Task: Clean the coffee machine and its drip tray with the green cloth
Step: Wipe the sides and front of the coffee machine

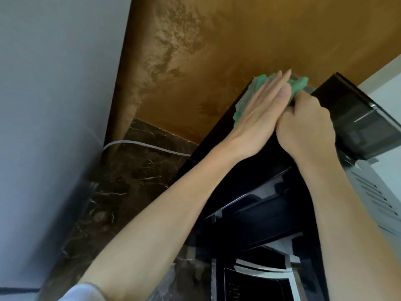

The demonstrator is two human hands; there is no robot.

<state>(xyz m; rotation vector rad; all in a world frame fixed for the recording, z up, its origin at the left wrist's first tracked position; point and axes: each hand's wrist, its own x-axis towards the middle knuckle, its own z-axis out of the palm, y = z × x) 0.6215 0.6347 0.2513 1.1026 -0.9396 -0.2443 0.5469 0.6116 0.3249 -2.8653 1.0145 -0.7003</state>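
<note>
On top of the glossy black coffee machine (256,216), the flat left hand (258,114) wipes with the crumpled green cloth (300,83); the curled right hand (308,127) grips its edge; I think the drip tray (256,285) comes next.

We see a mint-green cloth (300,83) against a glossy black machine (249,192), whose tray (260,271) has silver trim. The wall (238,40) is golden brown with paler mottled streaks. The counter (130,181) is dark brown marble veined white, its cable (147,146) pale grey. The left panel (54,83) is pale grey; our sleeve (80,292) is white.
</note>
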